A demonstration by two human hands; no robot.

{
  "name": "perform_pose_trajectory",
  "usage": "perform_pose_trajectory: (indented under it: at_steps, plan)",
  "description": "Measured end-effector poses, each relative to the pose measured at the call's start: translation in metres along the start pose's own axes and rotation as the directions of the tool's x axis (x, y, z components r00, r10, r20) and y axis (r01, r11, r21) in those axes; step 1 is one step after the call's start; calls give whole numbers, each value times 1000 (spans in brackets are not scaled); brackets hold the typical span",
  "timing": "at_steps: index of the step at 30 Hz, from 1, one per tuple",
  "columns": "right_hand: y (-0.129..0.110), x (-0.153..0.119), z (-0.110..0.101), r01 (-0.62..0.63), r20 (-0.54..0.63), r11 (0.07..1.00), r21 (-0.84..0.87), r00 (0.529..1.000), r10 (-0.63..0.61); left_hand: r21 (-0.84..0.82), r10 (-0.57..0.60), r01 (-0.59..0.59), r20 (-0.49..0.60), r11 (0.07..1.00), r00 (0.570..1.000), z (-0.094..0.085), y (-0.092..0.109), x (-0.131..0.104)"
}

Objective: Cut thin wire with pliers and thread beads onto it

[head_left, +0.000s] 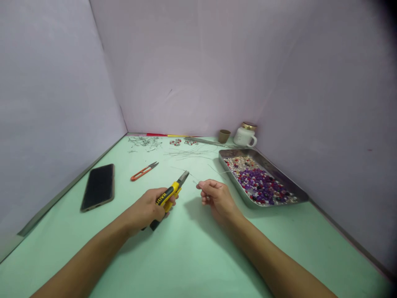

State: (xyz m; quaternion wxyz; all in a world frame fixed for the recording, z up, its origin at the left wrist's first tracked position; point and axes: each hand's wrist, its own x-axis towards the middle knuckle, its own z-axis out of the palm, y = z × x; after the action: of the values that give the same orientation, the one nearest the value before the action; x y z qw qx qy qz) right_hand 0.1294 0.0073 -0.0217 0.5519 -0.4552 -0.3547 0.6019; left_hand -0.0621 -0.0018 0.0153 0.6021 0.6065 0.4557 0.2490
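My left hand is wrapped round yellow-and-black pliers, whose metal jaws point up and to the right. A thin wire runs between the jaws and my right hand. The right thumb and forefinger are pinched on that wire, close to a small bent or looped part. Whether the jaws grip the wire or only touch it is too fine to tell. Orange thread snips lie beyond the left hand. More loose thin wires are spread on the table past the pliers.
A metal tray of mixed beads stands at the right. Behind it are a white lidded mug and a small brown cup. A phone lies at the left. Wire scraps and beaded pieces lie along the back.
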Motion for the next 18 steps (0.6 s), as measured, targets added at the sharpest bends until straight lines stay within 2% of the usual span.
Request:
perform_pose_trajectory:
  at_steps: [6, 13, 18]
  plan:
    - [0, 1, 0, 62, -15, 994, -87, 998, -63, -28, 9, -10, -36, 1000, 999, -4, 0, -2]
    - [-2, -1, 1, 237, 0, 907, -349, 968, -252, 105, -23, 31, -78, 994, 997, 0, 5, -3]
    - [-2, -1, 1, 257, 3, 881, -398, 960, -279, 96, -14, 17, -25, 995, 1000, 1, 7, -4]
